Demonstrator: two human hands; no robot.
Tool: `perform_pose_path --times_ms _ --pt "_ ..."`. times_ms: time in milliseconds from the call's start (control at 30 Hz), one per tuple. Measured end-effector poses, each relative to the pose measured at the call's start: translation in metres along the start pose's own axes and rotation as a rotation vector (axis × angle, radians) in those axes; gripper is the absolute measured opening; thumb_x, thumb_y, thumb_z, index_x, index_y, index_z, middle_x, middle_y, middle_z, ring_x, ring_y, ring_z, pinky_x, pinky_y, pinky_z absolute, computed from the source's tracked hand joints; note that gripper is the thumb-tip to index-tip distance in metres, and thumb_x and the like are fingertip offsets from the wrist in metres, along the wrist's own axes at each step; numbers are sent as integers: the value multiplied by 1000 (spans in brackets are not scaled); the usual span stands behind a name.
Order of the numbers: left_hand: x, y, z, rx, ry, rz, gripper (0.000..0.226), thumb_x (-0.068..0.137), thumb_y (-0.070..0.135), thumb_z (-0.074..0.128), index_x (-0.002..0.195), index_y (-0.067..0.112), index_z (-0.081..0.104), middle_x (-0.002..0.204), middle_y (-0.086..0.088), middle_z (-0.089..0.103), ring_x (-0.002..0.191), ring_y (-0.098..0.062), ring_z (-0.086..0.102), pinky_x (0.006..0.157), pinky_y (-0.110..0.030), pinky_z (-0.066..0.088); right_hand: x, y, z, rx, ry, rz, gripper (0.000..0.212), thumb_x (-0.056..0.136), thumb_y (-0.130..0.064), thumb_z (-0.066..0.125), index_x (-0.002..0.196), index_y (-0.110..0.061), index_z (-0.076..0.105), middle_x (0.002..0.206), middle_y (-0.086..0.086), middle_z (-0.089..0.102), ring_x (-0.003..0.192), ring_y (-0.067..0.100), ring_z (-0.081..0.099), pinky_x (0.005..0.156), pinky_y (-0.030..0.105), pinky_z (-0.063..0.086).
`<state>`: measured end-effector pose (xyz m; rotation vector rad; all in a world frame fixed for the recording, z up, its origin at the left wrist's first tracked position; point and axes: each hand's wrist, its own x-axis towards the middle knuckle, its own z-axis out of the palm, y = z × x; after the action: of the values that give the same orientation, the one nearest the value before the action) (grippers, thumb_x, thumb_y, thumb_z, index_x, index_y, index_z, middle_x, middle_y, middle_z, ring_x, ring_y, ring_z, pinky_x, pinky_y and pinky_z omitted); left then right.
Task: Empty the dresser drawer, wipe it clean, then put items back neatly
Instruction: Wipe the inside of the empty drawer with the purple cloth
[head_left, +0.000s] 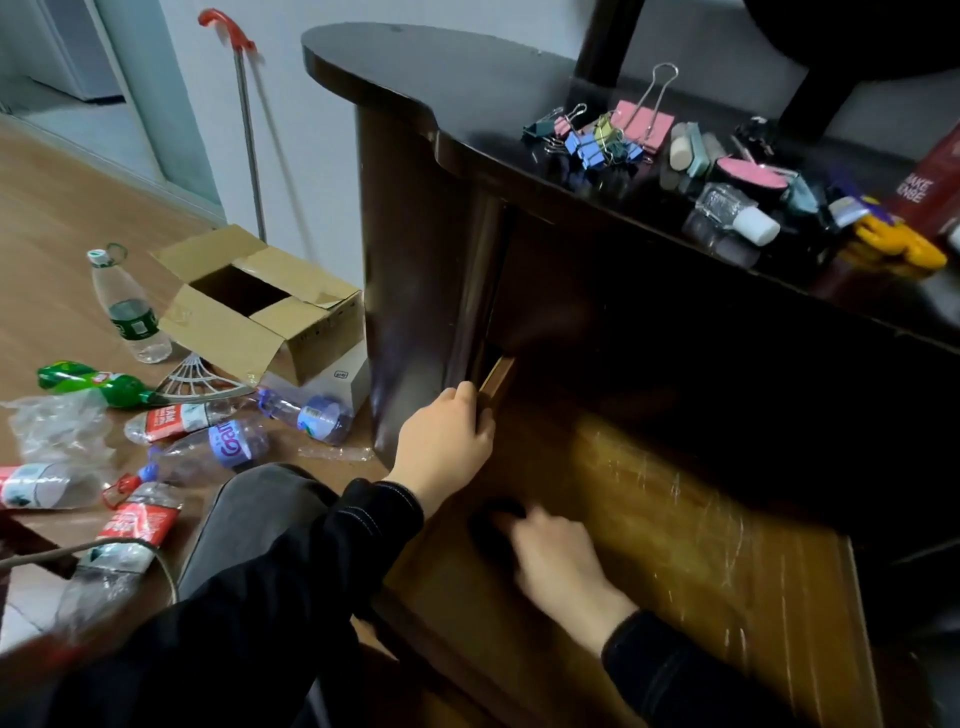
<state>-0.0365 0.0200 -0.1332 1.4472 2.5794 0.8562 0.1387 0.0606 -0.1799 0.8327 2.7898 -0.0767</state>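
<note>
The drawer (701, 519) stands pulled out of the dresser, its scratched wooden floor bare. Step in hand, by appearance: wiping. Work the dark cloth (491, 525) in overlapping strokes, back to front, then into the corners. The right hand (558, 564) lies on the cloth; blur hides whether its fingers curl or press flat. The left hand (447, 441) grips the drawer's left wall, bracing it. Binder clips (597, 137) lie on the desk (441, 88) above.

One drawer (675, 509), perhaps eight bottles (132, 312)
</note>
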Motion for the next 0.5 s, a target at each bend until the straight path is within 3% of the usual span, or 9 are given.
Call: perform_pose_path --times_ms 100,200,367,500 --pt "1 0 -2 -22 -11 -13 23 99 40 44 99 18 45 94 -2 57 87 -28 62 67 -34 41 46 30 -20 -3 50 253 53 98 -13 59 147 -25 46 152 15 40 110 31 67 92 41 56" --pt "1 0 -4 -36 -12 -16 24 100 42 44 99 18 47 89 4 50 86 -26 62 66 -33 39 70 43 -39 27 66 326 47 98 -18 61 142 -24 49 144 13 46 111 35 65 89 42 56" --pt "-1 0 1 9 17 -6 28 101 42 42 103 16 49 100 -4 60 89 -30 63 67 -37 45 44 22 -23 -23 5 201 53 99 -13 57 150 -21 43 161 18 29 121 31 61 100 39 52" --pt "1 0 5 18 21 -9 26 101 42 40 102 17 47 100 -3 59 86 -29 63 62 -34 38 23 11 -13 -116 -40 -4 51 97 -14 59 147 -21 46 144 20 46 106 30 67 92 41 56"
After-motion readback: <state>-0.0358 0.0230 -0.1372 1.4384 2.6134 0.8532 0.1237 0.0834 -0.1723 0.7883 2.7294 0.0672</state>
